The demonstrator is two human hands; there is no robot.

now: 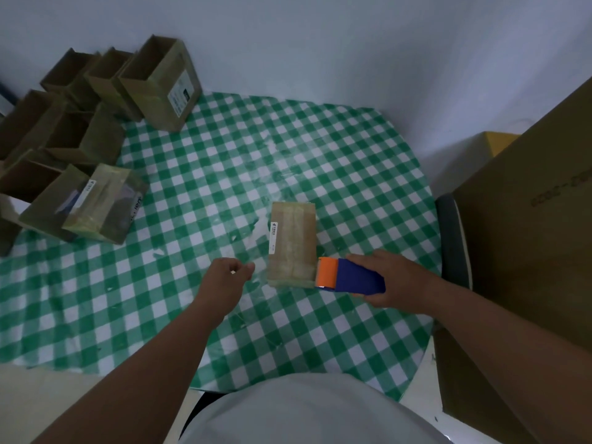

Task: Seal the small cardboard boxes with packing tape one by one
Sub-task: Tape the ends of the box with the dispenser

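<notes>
A small cardboard box (292, 243) lies flat on the green checked tablecloth (198, 193), with clear tape running along its top. My right hand (389, 280) grips a blue and orange tape dispenser (349, 275) whose orange end touches the box's near right corner. My left hand (226, 283) hovers just left of the box, fingers loosely curled, holding nothing and apart from the box.
Several open small boxes (73, 129) are piled at the table's far left, one taped box (105, 203) lying in front of them. A large cardboard carton (528, 238) stands at the right beside a dark chair edge (450, 238). White wall behind.
</notes>
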